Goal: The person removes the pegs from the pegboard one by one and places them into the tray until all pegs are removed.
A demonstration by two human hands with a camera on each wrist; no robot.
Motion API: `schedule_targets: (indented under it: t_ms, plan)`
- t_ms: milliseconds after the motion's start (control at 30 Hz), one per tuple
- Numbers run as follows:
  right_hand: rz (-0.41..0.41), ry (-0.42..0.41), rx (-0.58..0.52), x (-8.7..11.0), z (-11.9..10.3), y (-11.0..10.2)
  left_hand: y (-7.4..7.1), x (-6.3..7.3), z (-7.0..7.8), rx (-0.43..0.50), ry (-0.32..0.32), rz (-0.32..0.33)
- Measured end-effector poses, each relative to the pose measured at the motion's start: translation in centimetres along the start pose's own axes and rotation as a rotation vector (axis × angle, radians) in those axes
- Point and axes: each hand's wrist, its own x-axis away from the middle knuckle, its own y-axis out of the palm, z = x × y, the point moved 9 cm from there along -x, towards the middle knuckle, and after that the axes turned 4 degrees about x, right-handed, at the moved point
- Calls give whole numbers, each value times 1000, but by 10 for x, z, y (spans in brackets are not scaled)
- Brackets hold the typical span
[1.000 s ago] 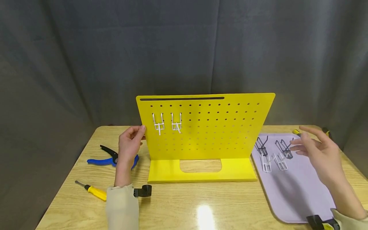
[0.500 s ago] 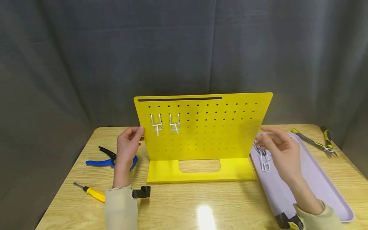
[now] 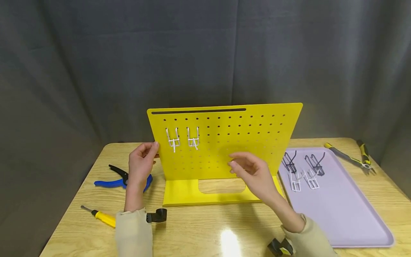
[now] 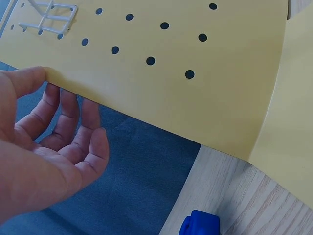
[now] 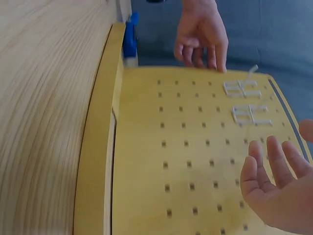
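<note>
A yellow pegboard (image 3: pixel 221 142) stands upright on its own base. Two white wire hooks (image 3: pixel 193 138) hang side by side in its upper left holes. My left hand (image 3: pixel 140 162) holds the board's left edge, thumb at the front and fingers (image 4: pixel 63 115) behind. In front of the board's lower right half is my right hand (image 3: pixel 252 175), its fingers loosely bent with nothing between them. The right wrist view also shows the right hand (image 5: pixel 279 188) over the perforated face, with both hooks (image 5: pixel 250 115) beyond its fingertips.
A lilac tray (image 3: pixel 346 214) at the right bears two black hooks (image 3: pixel 316 165) and two white hooks (image 3: pixel 312 181). Behind it lie pliers (image 3: pixel 348 157) and another yellow-black handled tool (image 3: pixel 364 151). Blue-handled pruning shears (image 3: pixel 110 184) and a yellow screwdriver (image 3: pixel 104 217) lie left.
My right hand has moved left from above the tray to in front of the pegboard, uncovering the tray's hooks. The left hand keeps its hold on the edge; the head view has shifted slightly.
</note>
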Motion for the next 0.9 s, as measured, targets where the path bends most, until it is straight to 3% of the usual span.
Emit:
schedule_targets:
  t_ms: [167,267,500,767,900]
  plan:
    - [-77,16,-68,-11,-3,31,1,0,0,6,16,0]
    - [-83,45,-93,-17,-4,42,2,0,1,15,25,-5]
    - [-29,81,-150,-36,-10,52,0,0,1,1,8,3]
    - [-109,72,-176,-52,-15,72,-1,0,3,-3,11,2]
    - [-111,81,-181,-55,-14,76,0,0,4,10,15,-5]
